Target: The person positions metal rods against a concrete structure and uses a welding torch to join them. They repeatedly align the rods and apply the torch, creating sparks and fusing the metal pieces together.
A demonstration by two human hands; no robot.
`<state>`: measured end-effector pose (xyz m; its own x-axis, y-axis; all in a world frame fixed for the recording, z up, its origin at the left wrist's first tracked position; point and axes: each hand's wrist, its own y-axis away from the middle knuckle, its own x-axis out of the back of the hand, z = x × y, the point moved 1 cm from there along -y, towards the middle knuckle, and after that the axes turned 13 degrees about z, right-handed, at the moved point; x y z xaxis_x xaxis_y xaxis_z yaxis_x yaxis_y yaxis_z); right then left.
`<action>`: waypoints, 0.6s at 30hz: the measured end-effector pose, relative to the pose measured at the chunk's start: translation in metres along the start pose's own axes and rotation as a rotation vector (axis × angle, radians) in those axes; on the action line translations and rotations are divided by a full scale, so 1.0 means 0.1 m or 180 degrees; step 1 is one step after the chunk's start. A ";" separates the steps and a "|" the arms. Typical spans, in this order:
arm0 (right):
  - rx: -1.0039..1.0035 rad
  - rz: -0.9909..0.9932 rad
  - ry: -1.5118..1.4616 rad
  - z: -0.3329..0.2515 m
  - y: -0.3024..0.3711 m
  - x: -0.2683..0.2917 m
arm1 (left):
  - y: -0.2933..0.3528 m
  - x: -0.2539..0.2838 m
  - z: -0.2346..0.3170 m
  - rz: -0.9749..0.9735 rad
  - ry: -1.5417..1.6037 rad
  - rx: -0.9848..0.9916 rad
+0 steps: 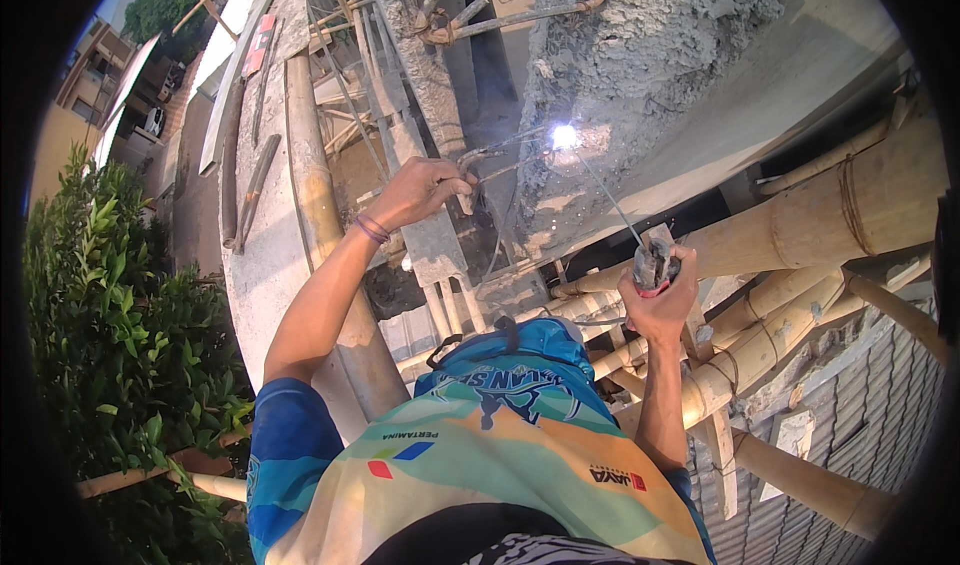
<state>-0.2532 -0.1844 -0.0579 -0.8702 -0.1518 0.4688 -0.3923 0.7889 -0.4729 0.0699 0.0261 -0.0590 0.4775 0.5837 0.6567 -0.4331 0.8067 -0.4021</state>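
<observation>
My right hand (664, 303) is wrapped round a worn, grey-crusted welding electrode holder (653, 265). A thin welding rod (612, 199) slants up and left from it to a glaring white welding arc (565, 137), with small sparks below. The glare hides the spot where the rod's tip meets the work. To the left, my left hand (424, 189) is closed on a thin forked metal piece (492, 153), whose prongs reach toward the arc. Its exact kind is unclear. Behind the arc rises rough grey concrete (660, 55).
Thick bamboo poles (860, 210) cross at the right, above grey corrugated roofing (840, 455). Another pole (315, 185) and a pale ledge (265, 255) run along the left. Green foliage (120, 335) and a drop to the ground lie beyond. A short plank (430, 245) hangs below my left hand.
</observation>
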 end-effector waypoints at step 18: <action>0.0045 -0.0020 -0.0028 0.03 0.00 -0.03 | 0.00 0.00 0.02 -0.0005 0.0006 0.0062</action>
<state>-0.2515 -0.1860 -0.0619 -0.8703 -0.1619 0.4652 -0.4019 0.7794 -0.4806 0.0683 0.0260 -0.0571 0.4795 0.5827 0.6562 -0.4472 0.8056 -0.3885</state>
